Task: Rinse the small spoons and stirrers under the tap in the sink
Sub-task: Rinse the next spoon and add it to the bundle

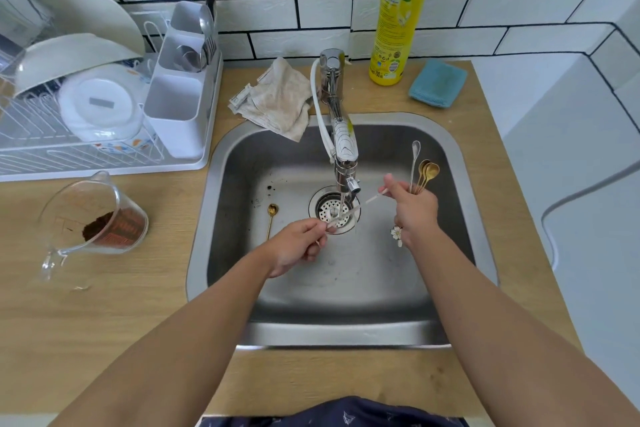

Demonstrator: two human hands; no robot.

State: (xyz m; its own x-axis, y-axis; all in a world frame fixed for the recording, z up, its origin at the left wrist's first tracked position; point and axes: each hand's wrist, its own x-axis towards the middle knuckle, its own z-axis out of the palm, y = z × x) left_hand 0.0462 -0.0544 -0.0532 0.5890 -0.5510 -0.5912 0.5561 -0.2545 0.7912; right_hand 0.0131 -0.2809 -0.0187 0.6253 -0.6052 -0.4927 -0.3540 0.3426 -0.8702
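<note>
Spanning the gap between the two hands, a thin clear stirrer (356, 205) is held slanting under the tap (341, 146), above the drain strainer (333, 213) in the middle of the steel sink (346, 291). Its near-left end is pinched between the curled fingertips of the left hand (298, 243), while its far-right end is pinched by the thumb and forefinger of the right hand (414, 210). A bunch of small spoons (423, 170) is also gripped in the right hand by its remaining curled fingers, their bowls pointing up and away: one silver, the others gold. A flower-shaped handle end (397, 234) is seen sticking out below that hand. One more gold spoon (271, 218) is left lying on the sink floor, left of the strainer and just beyond the left hand, apart from it. Whether water is running from the tap cannot be told for certain. On the wooden counter (138, 305) to the left, a clear measuring jug (93, 218) with brown grounds in it is tipped on its side, and a white dish rack (104, 97) with bowls and cutlery is set farther back. A crumpled cloth (277, 97) is draped at the far-left rim of the sink, and a yellow bottle of dish soap (398, 10) and a blue sponge (438, 82) are placed by the tiled wall, far right of the tap.
</note>
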